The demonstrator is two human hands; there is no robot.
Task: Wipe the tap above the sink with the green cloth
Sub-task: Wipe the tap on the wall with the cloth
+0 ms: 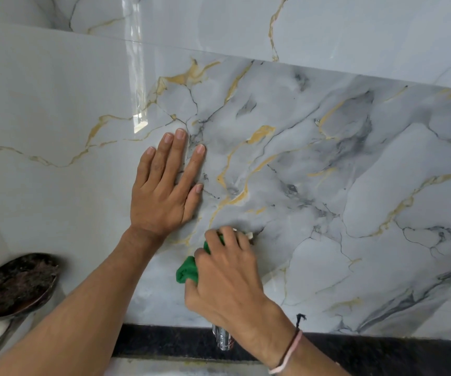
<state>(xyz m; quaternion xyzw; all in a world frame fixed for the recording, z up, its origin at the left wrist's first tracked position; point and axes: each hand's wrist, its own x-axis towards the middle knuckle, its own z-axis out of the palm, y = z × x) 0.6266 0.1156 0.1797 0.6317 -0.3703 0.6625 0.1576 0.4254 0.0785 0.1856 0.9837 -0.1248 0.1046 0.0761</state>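
The tap [223, 339] projected from the marble-patterned wall [354, 158] just above a dark counter edge [382, 346], and serves here as the landmark. Only its chrome lower end showed, below the right hand [227, 278]; the rest of the tap lay hidden under that hand. The right hand was clenched over the tap with the green cloth [187, 270] gripped inside it, the cloth bunched and bulging out at the hand's left side, up and to the left of the visible chrome. A small pale part showed past the fingertips [242, 236], above the tap; what it was could not be told. A thin pink band [286, 354] and a dark thread circled the right wrist, to the right of the tap. The left hand [164, 191] lay well above and to the left of the tap, released and holding nothing, its palm flat against the wall with the fingers extended upward. A round dark shelf [15, 286] jutted from the wall far to the left of the tap, near the left forearm. Below the tap, a strip of pale surface was partly in view at the frame's lower edge.
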